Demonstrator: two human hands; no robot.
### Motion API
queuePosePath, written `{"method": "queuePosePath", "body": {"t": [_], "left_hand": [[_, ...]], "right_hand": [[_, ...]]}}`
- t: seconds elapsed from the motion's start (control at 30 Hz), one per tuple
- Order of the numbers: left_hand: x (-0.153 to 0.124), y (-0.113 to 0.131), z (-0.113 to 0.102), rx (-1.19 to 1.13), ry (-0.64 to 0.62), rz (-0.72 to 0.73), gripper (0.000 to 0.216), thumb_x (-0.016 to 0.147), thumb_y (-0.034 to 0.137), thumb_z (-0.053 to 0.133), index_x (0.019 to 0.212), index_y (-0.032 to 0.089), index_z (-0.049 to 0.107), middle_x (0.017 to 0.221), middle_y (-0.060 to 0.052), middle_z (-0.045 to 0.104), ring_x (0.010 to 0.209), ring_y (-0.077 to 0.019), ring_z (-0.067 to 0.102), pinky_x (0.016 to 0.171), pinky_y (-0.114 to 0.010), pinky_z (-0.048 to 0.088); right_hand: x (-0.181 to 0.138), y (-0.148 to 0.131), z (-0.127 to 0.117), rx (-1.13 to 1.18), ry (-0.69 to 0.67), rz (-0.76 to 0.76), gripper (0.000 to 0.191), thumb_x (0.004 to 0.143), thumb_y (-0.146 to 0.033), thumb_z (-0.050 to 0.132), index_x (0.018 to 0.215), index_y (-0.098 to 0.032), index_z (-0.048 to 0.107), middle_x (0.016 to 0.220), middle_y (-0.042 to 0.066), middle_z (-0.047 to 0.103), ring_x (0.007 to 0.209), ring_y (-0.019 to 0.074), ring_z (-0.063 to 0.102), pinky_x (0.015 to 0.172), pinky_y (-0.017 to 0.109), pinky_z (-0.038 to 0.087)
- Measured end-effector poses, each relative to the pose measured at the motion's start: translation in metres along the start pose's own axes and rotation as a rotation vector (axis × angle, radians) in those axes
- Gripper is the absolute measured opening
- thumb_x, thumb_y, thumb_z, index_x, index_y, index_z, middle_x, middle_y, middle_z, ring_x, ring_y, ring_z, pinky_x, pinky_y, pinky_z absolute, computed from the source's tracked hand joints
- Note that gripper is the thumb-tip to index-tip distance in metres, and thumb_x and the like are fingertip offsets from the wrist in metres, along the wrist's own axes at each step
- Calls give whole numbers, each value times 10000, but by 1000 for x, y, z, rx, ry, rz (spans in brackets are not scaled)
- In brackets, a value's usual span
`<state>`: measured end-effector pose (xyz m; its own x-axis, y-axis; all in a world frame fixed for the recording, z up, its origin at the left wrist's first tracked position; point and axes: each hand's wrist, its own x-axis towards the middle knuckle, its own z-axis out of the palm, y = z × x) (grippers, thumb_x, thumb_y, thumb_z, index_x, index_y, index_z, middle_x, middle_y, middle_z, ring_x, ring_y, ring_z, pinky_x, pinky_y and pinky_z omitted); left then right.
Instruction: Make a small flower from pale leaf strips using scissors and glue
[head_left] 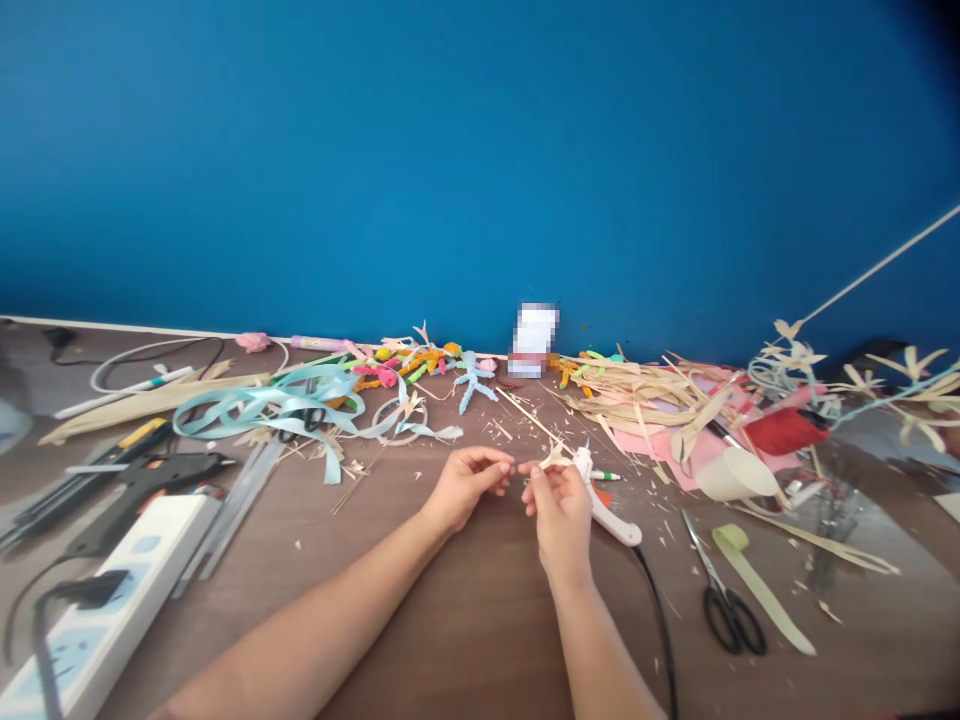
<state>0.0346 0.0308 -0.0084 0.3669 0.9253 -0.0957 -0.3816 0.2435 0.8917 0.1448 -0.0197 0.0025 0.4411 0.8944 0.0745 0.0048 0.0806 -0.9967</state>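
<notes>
My left hand (466, 487) is above the middle of the table, thumb and fingers closed in a pinch. Close on its right is my right hand (559, 508), also pinched, its fingertips almost meeting those of the left. Whatever is between the fingertips is too small to make out. A pale straw-like piece (556, 457) shows just behind my right hand; I cannot tell whether it is held. Right beside that hand lies a white glue gun (616, 520) with a black cord. A green-banded white pen (606, 476) lies behind the glue gun.
Black-handled scissors (724, 600) and a pale green ribbon strip (765, 590) lie at right. Dried straw strips (637, 390) and a red spool (784, 431) are behind. At left are blue ribbon (262, 408), a black glue gun (142, 490) and a power strip (161, 545).
</notes>
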Motion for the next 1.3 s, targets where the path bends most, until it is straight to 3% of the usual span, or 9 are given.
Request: {"method": "queuePosePath", "body": {"t": [0.13,0.23,0.4,0.73,1.0,1.2,1.3], "left_hand": [[-3,3,4,83,-15,62,210,595,260,688,713,108,603,609,-11,579,530,-82,502,454,-185,427],[-4,4,4,168,-40,108,238,619,244,664,802,123,570,633,3,547,549,-85,498,450,-180,423],[-5,5,1,489,-46,247,214,680,213,596,878,134,569,640,3,546,590,-93,517,546,-198,444],[-5,3,-5,803,-61,470,244,727,271,559,947,170,582,692,-11,579,599,-102,538,569,-211,454],[-9,7,1,765,-5,437,226,709,267,583,900,147,590,654,-13,590,567,-102,538,548,-211,451],[-12,10,4,670,12,390,214,735,274,551,904,148,588,648,-14,596,560,-100,534,540,-209,443],[-13,18,6,516,132,438,251,794,276,467,997,143,534,592,5,556,523,-87,505,516,-194,419]], "right_hand": [[0,0,1,36,-46,29,131,766,-290,528,761,-187,448,732,4,583,516,83,510,418,182,415],[1,0,1,38,-91,69,133,746,-286,543,750,-189,453,699,-13,546,528,87,516,419,183,425],[1,2,1,4,-182,91,122,729,-287,536,719,-189,465,602,-38,491,509,93,497,434,197,437],[2,-4,-4,-9,-197,105,135,722,-302,533,692,-172,516,572,-34,502,509,96,487,447,198,396],[2,-8,-3,141,-174,160,196,728,-346,545,673,-159,522,535,-35,505,456,74,445,422,185,324],[3,-8,-3,70,-91,121,228,739,-376,545,690,-154,557,508,-33,520,438,74,436,427,188,322],[3,-7,-4,54,-65,107,239,739,-387,544,714,-152,581,528,-23,533,456,82,444,429,192,325]]}}
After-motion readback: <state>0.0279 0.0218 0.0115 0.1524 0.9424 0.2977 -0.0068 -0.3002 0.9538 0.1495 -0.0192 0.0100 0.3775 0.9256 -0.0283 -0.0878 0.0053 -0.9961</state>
